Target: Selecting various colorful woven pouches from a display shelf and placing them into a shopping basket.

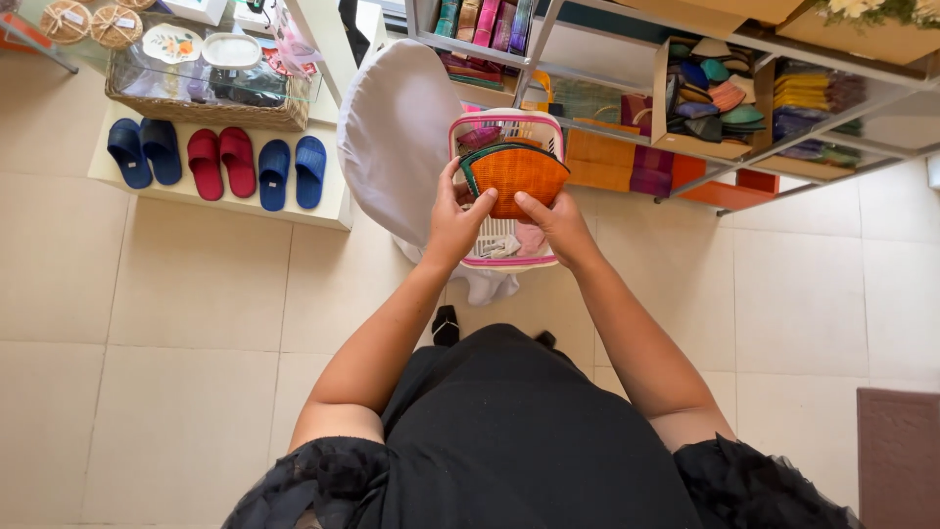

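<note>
Orange woven pouches (517, 176), fanned at upper centre of the frame, are pinched between the left hand (455, 223) and right hand (558, 223), long axis crosswise, directly over the pink-and-white basket (504, 125).

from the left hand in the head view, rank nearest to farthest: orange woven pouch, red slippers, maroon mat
1. Orange woven pouch: held by the left hand, with the right hand on it too, over the pink-and-white basket.
2. Red slippers: on the low white shelf to the left.
3. Maroon mat: on the floor, far right corner.
</note>
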